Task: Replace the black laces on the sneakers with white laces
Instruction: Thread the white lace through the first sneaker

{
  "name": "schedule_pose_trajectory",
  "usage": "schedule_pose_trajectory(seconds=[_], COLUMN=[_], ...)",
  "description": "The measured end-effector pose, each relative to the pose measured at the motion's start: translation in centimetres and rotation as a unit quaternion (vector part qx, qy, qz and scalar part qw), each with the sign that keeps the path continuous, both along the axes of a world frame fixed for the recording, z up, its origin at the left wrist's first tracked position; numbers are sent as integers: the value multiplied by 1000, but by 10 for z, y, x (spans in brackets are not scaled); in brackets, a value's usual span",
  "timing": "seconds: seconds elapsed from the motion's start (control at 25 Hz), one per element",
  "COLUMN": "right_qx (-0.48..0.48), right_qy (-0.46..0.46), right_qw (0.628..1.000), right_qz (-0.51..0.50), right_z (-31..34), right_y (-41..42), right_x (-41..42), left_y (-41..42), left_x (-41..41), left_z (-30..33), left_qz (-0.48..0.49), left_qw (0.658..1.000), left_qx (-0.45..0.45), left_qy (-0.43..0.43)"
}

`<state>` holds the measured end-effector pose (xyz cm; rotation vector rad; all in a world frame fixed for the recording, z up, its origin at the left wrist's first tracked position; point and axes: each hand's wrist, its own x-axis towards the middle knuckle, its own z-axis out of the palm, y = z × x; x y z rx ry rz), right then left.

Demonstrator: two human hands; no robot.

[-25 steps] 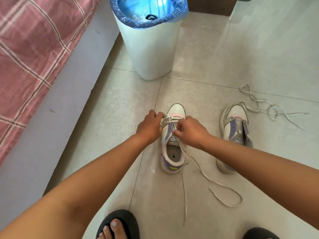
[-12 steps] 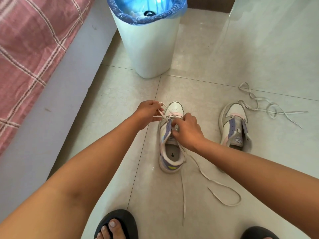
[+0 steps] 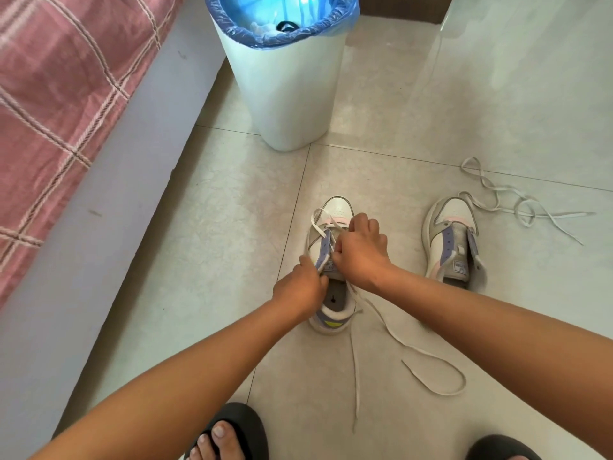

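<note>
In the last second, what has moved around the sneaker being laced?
The left hand came back from the toe side to the collar of the near sneaker. The right hand stayed over the eyelets, pinching the white lace. The other sneaker and spare lace lie unchanged.

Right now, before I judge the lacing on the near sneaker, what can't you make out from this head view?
- Upper eyelets of the white-and-lilac sneaker: covered by the right hand.
- What the left hand pinches: hidden behind its knuckles at the collar.
- Contents of the white bin with blue liner: cut off by the top edge.
- The second sneaker's tongue label: too small to read.
</note>
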<state>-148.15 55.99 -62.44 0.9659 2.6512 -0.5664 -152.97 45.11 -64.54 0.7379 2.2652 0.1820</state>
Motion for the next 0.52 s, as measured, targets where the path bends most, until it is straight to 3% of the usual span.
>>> schedule_pose_trajectory(seconds=[0.16,0.36,0.52], right_qx=[-9,-29,12], right_qy=[2,-6,2], right_qw=[997,990,984], right_qz=[79,135,180], right_z=[16,19,15], right_y=[-3,-14,-18], right_x=[29,57,59], left_y=[3,3,19], left_x=[3,-6,-43], left_z=[-4,0,9], left_qz=[11,17,125], left_qw=[999,1000,971], left_qx=[-29,-18,171], left_qy=[44,-14,-115])
